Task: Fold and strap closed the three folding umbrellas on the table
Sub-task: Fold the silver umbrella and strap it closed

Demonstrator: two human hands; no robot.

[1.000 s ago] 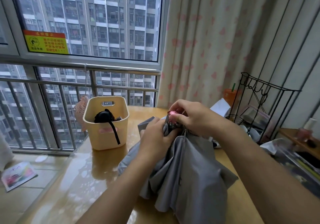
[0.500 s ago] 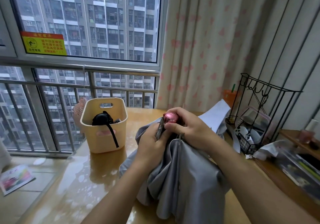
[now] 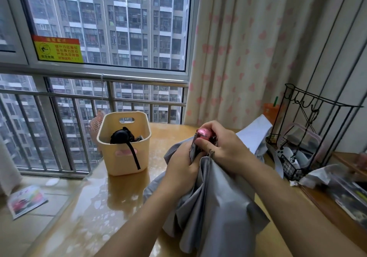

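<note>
A grey folding umbrella (image 3: 214, 203) hangs loose and crumpled over the wooden table (image 3: 127, 197), its pink handle cap (image 3: 204, 134) pointing up. My left hand (image 3: 182, 167) grips the bunched canopy and metal ribs just below the cap. My right hand (image 3: 224, 147) is curled round the pink cap from the right, thumb across its front. A black folded umbrella (image 3: 121, 136) with a dangling strap stands in a cream plastic basket (image 3: 123, 157) at the table's left. A pale blue-white fabric piece (image 3: 256, 135) lies behind my right hand; whether it is an umbrella I cannot tell.
A black wire rack (image 3: 309, 137) with clutter stands at the right, an orange cup (image 3: 271, 111) behind it. Papers and bags (image 3: 337, 181) crowd the right side. A window railing (image 3: 79, 97) and curtain (image 3: 248, 58) lie beyond the table. A leaflet (image 3: 25, 200) is on the floor.
Both hands have lifted the umbrella's handle end slightly and the pink cap now shows more. The pale fabric behind my right hand has come into fuller view.
</note>
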